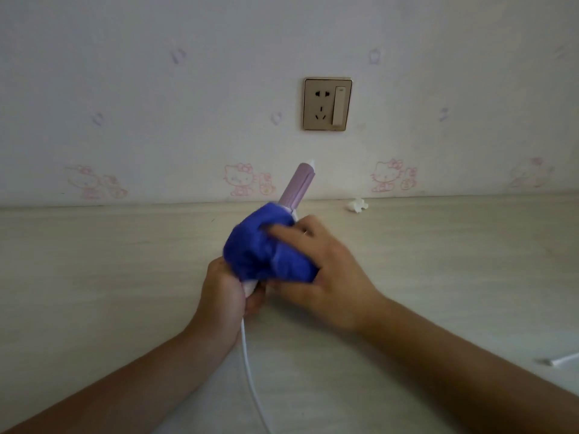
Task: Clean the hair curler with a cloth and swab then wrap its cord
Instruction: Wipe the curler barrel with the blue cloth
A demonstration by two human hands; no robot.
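Left hand [224,292] is clenched around the white handle end of the hair curler [296,187], holding it off the table [109,277] with the barrel angled up and away toward the wall [188,89]; looks like that grip is there to steady the tool while the other hand works. Right hand [326,270] is grasping the blue cloth [260,249], bunched around the curler's middle section, fingers pressed into the fabric, so judging by this the cloth-wipe step is in hand, swab and cord wrap not yet done. Only the purple barrel tip shows above the cloth. White cord [249,371] hangs loose from the handle down toward the near edge, unwrapped; no plug in the wall socket [327,104]. Swab [560,360] lies on the table far right, well apart from the hands, near the frame edge. Small crumpled white scrap [357,205] sits against the wall, right of the barrel. Open tabletop on both sides of the hands. Barrel tip points at the wall, how near I cannot tell.
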